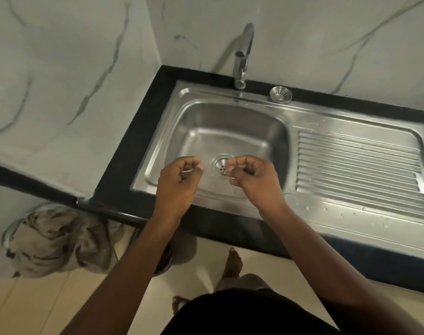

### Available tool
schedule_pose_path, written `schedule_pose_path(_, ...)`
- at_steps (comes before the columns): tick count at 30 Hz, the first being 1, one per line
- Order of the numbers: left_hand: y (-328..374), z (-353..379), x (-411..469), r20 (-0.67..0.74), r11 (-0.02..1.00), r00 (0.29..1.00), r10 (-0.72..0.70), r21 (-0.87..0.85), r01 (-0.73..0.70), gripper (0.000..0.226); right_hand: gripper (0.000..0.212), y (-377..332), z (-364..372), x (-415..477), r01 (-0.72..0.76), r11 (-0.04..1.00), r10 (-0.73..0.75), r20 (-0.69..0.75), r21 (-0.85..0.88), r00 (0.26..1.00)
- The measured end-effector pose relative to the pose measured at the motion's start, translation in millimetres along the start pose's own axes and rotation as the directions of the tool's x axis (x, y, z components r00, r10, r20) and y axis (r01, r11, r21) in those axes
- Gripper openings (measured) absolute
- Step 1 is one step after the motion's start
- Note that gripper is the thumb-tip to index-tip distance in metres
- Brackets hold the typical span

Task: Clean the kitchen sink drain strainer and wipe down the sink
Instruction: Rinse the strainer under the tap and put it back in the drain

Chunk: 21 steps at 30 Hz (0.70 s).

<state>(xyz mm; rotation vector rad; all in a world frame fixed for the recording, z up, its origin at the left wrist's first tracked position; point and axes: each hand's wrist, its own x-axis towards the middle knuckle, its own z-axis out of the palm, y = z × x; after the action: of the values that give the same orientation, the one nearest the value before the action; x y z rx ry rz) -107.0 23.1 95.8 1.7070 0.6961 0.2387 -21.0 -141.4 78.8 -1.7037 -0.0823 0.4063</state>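
A stainless steel sink point(230, 112) is set in a black counter. Its drain opening point(222, 165) lies in the basin floor, and the round drain strainer point(280, 94) sits out of it on the sink's back rim, right of the tap point(241, 66). Both of my hands hover over the basin's front half, either side of the drain. My left hand point(179, 180) has its fingers curled with nothing visible in them. My right hand point(252, 175) is also curled, fingertips near the drain, holding nothing I can see.
A ribbed draining board point(356, 170) takes up the sink's right side, with water drops on it. A crumpled grey cloth point(53, 240) lies over a metal vessel on the floor at left. Marble-look walls enclose the corner. My feet stand on the beige floor below.
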Motion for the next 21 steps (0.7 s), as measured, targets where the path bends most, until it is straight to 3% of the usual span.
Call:
schedule_pose_path(7,28,57,40,0.018,1.000,1.000,-0.002,0.002,0.002,0.017,0.013,0,-51,58,-0.018,0.997,0.016,-0.032,-0.081,0.999)
schedule_pose_path(15,48,99,72,0.067,1.000,0.998,0.002,0.018,-0.003,0.020,0.011,4,-82,104,-0.008,0.999,0.003,-0.093,-0.052,0.996)
schedule_pose_path(21,54,128,109,0.158,0.999,0.987,0.003,0.051,-0.012,0.035,0.011,8,-97,136,-0.032,0.999,0.029,-0.186,-0.016,0.982)
